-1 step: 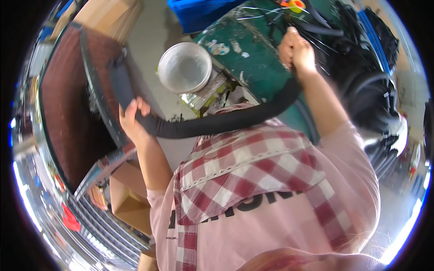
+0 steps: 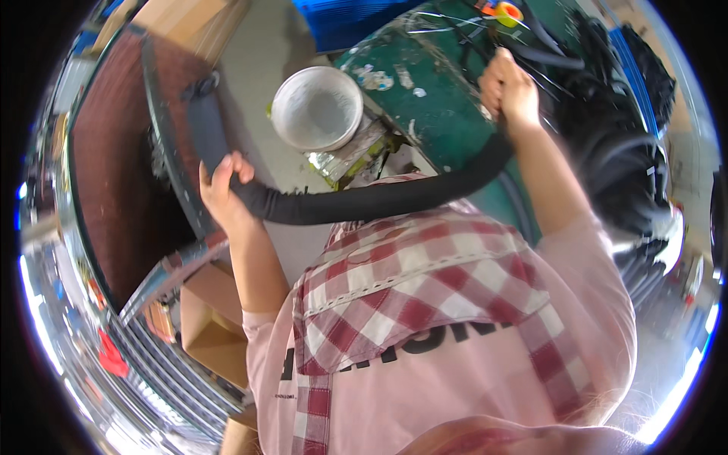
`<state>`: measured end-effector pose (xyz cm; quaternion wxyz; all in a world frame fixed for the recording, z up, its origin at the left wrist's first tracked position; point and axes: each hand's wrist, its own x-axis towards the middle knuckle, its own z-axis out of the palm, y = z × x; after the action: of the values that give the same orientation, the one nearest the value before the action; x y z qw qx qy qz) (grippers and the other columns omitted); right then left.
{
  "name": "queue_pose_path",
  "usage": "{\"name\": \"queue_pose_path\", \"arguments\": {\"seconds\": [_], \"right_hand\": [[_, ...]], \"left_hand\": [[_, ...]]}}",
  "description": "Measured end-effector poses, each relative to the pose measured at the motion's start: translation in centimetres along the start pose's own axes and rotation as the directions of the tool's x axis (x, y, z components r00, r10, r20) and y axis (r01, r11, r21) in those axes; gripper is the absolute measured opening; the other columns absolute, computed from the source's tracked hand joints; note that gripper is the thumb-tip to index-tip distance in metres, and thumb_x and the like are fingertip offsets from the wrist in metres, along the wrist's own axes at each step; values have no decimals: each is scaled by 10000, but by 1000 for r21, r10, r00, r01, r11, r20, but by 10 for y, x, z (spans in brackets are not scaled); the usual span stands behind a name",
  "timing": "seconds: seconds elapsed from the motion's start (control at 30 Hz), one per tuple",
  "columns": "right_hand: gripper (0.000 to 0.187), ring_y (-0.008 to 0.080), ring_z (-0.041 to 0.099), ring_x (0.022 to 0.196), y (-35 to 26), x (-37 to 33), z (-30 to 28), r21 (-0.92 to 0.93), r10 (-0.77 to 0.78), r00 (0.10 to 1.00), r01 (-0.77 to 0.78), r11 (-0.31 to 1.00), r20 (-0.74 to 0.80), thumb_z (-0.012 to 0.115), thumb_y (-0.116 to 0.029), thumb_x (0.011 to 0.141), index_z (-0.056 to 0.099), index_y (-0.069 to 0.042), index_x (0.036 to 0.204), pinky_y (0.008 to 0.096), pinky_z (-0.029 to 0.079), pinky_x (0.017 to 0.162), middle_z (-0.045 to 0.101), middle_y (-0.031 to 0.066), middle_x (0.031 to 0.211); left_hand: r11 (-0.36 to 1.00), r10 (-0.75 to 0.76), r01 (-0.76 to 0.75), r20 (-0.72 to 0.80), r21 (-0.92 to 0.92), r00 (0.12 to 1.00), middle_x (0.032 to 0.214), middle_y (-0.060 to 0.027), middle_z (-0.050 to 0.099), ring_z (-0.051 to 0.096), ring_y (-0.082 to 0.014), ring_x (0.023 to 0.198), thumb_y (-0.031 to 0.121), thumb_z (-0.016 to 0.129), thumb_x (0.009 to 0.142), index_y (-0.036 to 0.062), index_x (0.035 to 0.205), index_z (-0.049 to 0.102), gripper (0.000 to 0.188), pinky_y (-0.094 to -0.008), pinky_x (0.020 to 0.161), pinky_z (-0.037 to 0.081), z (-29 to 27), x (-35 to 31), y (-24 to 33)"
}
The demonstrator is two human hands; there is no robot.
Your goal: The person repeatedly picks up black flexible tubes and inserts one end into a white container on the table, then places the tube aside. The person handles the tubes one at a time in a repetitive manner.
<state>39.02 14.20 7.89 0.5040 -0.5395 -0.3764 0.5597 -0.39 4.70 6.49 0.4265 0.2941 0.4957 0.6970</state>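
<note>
A long black tube (image 2: 364,203), soft-looking and sagging, hangs in a shallow curve across the front of my checked apron (image 2: 425,258). My left hand (image 2: 227,189) is closed round it, with the thumb on top, and a greyish-black end of the tube sticks up past that hand. Over the green table my right hand (image 2: 512,91) makes a fist at the tube's other end. What lies inside that fist is mostly hidden by the fingers.
A white bucket (image 2: 317,106) stands beyond the tube, beside the green table (image 2: 447,114). Black tubes (image 2: 614,144) are piled on the right, near a roll of yellow-orange tape (image 2: 508,14). To the left are a brown-lined bin (image 2: 110,167) and an open cardboard box (image 2: 216,322).
The surroundings have shifted slightly to the right in the view. Both hands keep their hold on the black tube, and its curve looks nearly the same.
</note>
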Motion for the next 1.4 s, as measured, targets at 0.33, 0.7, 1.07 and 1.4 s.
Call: {"name": "queue_pose_path", "arguments": {"seconds": [0.33,0.7,1.07,1.4], "right_hand": [[408,105,285,386,20,-67,-3,7,19,997,-18,1000,-72,406,-362,996,351,-122,670,251,247,341,320,-3,499],[433,106,276,394,16,-57,1,33,92,987,-88,996,-130,461,-382,973,354,-124,642,253,211,350,307,-6,500],[465,99,256,390,-46,-23,10,-233,34,982,10,973,186,350,-309,1014,311,-129,587,245,240,374,296,-7,465],[449,92,239,418,-13,-40,-1,2,80,965,-83,997,248,367,-358,1011,302,-131,629,233,228,371,275,-17,506]], "left_hand": [[975,-177,191,-126,113,976,676,-58,535,507,-142,557,113,657,745,23,865,513,207,-256,523,396,-27,-44,-34],[992,-69,35,-295,-120,953,712,-73,542,525,-140,576,4,577,783,-12,1038,449,286,-261,549,422,-1,-62,-54],[921,-280,245,80,303,957,846,-59,642,601,-127,847,85,683,792,-9,1027,574,275,-259,773,467,-29,-24,-51],[926,-310,277,97,256,946,632,-56,579,552,-128,581,68,628,767,-36,1074,513,344,-252,562,446,-31,-23,-41]]}}
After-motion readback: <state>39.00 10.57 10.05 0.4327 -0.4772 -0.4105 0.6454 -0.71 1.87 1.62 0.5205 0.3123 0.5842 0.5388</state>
